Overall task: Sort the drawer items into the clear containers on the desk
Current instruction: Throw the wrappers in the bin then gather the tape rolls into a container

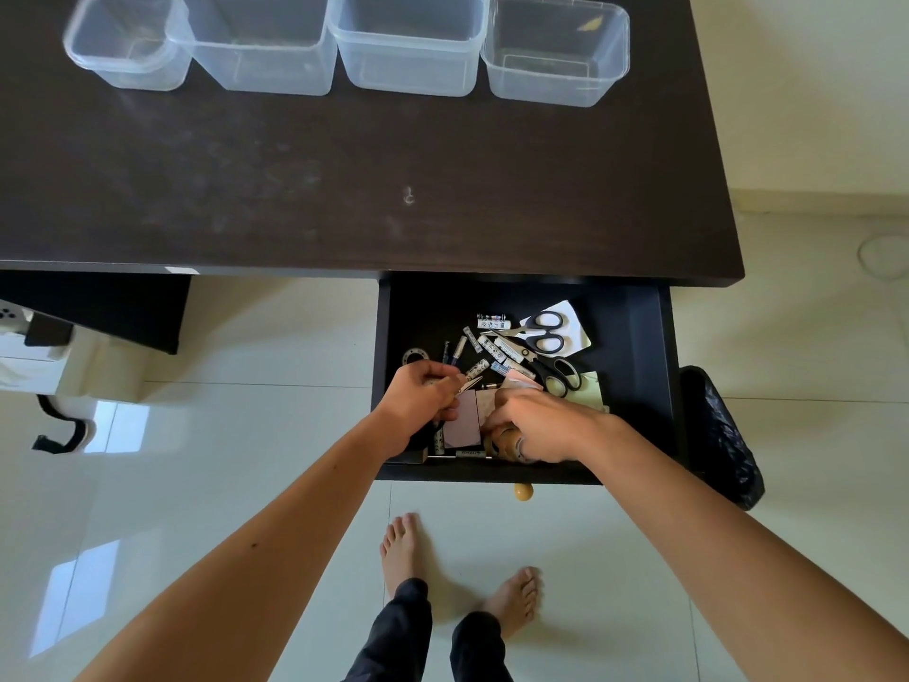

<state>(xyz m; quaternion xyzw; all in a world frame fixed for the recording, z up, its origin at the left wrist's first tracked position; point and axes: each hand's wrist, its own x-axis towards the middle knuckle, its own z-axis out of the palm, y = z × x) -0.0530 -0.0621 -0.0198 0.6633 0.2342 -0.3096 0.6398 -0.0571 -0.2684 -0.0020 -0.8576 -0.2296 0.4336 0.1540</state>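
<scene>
Standing across the top is a big dark desk [344, 189], and four clear containers [408, 46] are sitting in a row at its far edge. Hanging open under the desk is a black drawer [639, 337], and it is holding scissors [541, 332], small batteries [492, 344] and bits of paper [462, 420]. Both hands are reaching inside the drawer. The left hand [423, 401] is curling shut around some small thin things, too tiny to name. The right hand [536, 425] is lying flat on the papers, and I cannot tell if it is holding anything.
</scene>
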